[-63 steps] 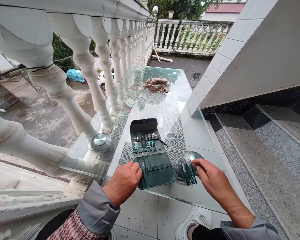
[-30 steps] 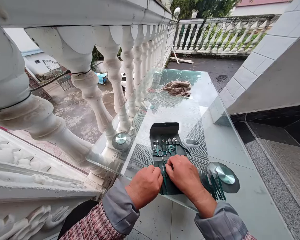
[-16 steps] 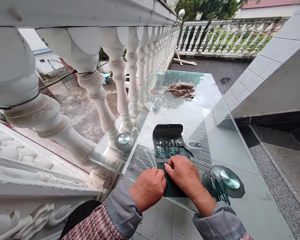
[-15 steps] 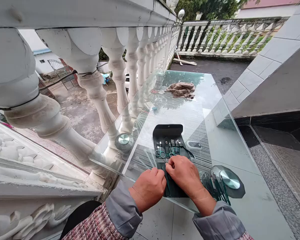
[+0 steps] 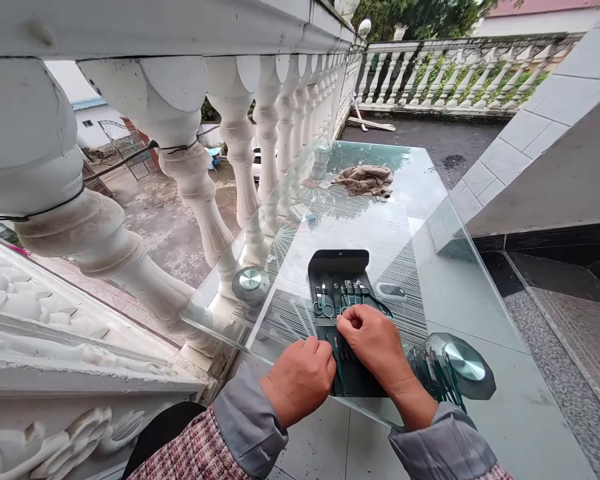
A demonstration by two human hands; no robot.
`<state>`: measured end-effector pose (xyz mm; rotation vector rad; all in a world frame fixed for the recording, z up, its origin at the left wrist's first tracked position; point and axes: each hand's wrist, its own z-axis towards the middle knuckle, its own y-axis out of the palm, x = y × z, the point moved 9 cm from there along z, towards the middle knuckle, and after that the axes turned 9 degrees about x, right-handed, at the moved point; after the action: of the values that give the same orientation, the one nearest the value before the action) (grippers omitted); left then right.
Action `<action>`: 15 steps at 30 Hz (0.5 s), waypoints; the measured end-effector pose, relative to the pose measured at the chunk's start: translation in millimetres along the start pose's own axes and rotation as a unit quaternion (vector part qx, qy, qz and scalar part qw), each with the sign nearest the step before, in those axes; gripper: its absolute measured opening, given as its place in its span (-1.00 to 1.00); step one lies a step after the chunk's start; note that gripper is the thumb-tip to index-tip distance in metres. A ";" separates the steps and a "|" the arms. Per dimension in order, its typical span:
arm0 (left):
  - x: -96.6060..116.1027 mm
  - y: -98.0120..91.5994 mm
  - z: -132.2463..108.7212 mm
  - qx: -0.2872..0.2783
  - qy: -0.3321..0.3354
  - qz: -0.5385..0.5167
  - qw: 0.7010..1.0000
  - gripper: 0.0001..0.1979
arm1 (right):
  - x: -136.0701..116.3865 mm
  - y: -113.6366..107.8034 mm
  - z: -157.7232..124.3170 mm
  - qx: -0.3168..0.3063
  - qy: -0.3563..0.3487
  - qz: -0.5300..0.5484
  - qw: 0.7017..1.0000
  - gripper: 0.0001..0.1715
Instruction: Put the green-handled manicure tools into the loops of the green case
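Note:
An open dark green manicure case (image 5: 344,280) lies near the front edge of a glass table (image 5: 450,280), with small scissors and clippers strapped in its upper half. My left hand (image 5: 300,377) is curled, its fingers pressing the case's lower left part. My right hand (image 5: 377,347) is pinched over a thin green tool at the case's lower row of slots. Several loose green tools (image 5: 437,383) lie on the glass just right of my right wrist.
A white stone balustrade (image 5: 195,180) runs close along the table's left side. A crumpled brown cloth (image 5: 365,179) lies at the far end. Round metal table fittings (image 5: 251,280) show under the glass at both near corners. A small oval object (image 5: 391,291) sits right of the case. Dark steps rise on the right.
My right hand left the loose tools at the right and came over the case, where it now pinches a thin tool. My left hand stayed on the case.

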<state>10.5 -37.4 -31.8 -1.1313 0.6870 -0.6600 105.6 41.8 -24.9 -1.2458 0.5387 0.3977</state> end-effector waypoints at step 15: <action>1.9 3.9 -0.9 -0.012 0.006 -0.001 1.000 -0.87 | -20.0 14.9 -14.4 -0.044 -0.114 -0.195 0.973 -0.81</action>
<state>11.4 -38.2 -36.0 -1.1507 0.7056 -0.6626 78.6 32.2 -28.0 -1.3362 0.0747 0.2281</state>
